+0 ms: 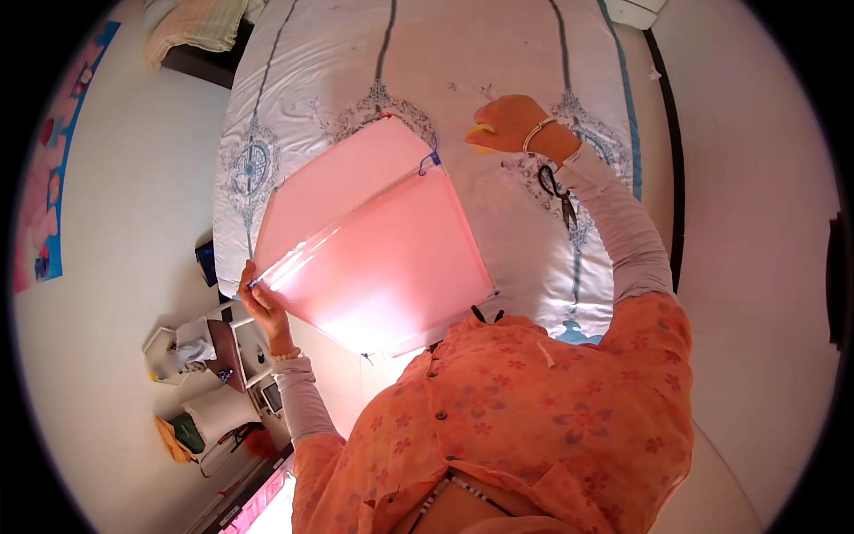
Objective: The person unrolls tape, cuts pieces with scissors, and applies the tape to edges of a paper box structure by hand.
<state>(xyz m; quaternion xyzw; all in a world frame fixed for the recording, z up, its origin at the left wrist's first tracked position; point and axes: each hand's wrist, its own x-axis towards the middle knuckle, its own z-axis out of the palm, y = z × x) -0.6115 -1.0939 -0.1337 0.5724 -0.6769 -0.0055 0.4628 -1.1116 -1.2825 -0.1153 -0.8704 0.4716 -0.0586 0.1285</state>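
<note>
A large pink panel (391,258) leans over the bed in front of my body. A shiny clear strip (325,238) crosses it at a slant, with a blue tie (430,162) at the strip's upper end. My left hand (260,303) grips the panel's left corner between thumb and fingers. To the right of the panel, my right hand (514,125) is closed around a small yellow piece (481,138), mostly hidden by the fingers. Black-handled scissors (559,196) lie on the bed just below my right wrist.
A bed with a white patterned sheet (480,53) fills the middle. At lower left are a wall shelf (218,347) and a white cushion (221,414). A folded striped cloth (196,31) sits at upper left, near a colourful poster (62,151). A wall runs along the right.
</note>
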